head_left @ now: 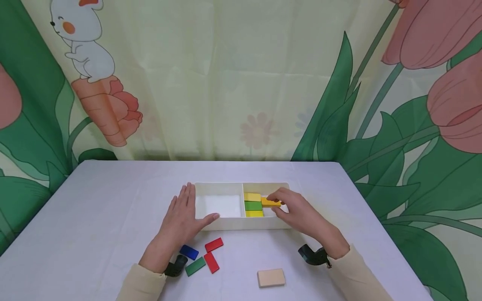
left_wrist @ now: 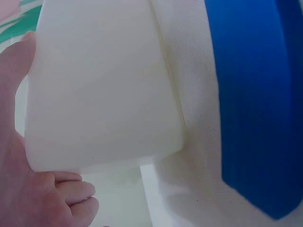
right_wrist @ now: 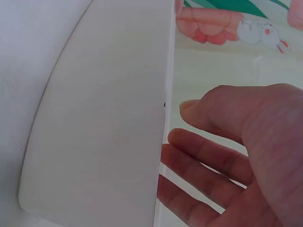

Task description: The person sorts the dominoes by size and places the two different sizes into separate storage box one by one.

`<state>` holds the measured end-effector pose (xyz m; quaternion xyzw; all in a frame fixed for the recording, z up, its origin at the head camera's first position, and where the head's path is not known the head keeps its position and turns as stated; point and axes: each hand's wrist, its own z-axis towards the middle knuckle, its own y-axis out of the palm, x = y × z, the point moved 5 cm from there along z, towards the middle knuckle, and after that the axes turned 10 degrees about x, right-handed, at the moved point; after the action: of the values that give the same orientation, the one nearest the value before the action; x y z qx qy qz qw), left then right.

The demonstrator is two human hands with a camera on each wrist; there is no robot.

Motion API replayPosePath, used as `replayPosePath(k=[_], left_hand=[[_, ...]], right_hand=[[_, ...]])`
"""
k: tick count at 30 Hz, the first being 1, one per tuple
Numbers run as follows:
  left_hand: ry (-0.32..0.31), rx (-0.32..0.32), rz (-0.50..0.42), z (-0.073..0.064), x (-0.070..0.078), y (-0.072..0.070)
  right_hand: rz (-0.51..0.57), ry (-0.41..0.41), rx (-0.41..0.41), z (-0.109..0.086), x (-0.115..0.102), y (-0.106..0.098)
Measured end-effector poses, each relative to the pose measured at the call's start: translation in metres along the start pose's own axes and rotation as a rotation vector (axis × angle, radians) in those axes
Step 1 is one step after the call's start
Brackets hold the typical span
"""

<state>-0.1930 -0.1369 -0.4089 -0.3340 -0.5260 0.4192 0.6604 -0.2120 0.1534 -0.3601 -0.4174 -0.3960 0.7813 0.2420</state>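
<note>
A white two-compartment tray [head_left: 247, 224] stands on the table. Against its left end lies my left hand [head_left: 180, 219], fingers straight and thumb over the front rim; the left wrist view shows the tray wall [left_wrist: 102, 85] beside this hand. My right hand [head_left: 301, 211] reaches over the right compartment with thumb and fingers apart. Just below its fingertips lies an orange-yellow block [head_left: 268, 202]. Left of that block, a yellow block [head_left: 252, 197], a green block [head_left: 253, 205] and another yellow block [head_left: 254, 213] form a column. In the right wrist view, nothing shows between thumb and fingertips.
In front of the tray lie a blue block [head_left: 189, 251], two red blocks [head_left: 214, 244] and a dark green block [head_left: 195, 266]. Nearer the front edge is a beige block [head_left: 271, 278]. A printed curtain [head_left: 211, 83] hangs behind the white-covered table [head_left: 113, 200].
</note>
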Motion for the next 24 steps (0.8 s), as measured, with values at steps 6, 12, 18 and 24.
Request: replayPosePath(k=[6, 12, 18, 24], left_hand=[[-0.004, -0.003, -0.004, 0.0, 0.0, 0.0], [-0.001, -0.005, -0.004, 0.0, 0.001, -0.001], [-0.002, -0.004, -0.001, 0.0, 0.001, 0.0], [-0.005, -0.016, -0.001, -0.001, 0.001, -0.001]], right_hand=[[0.008, -0.039, 0.022, -0.011, -0.01, -0.006], [-0.015, -0.075, 0.07, -0.026, -0.019, -0.011], [-0.019, -0.085, 0.089, -0.044, -0.023, -0.011], [0.01, -0.049, 0.046, -0.059, -0.025, -0.008]])
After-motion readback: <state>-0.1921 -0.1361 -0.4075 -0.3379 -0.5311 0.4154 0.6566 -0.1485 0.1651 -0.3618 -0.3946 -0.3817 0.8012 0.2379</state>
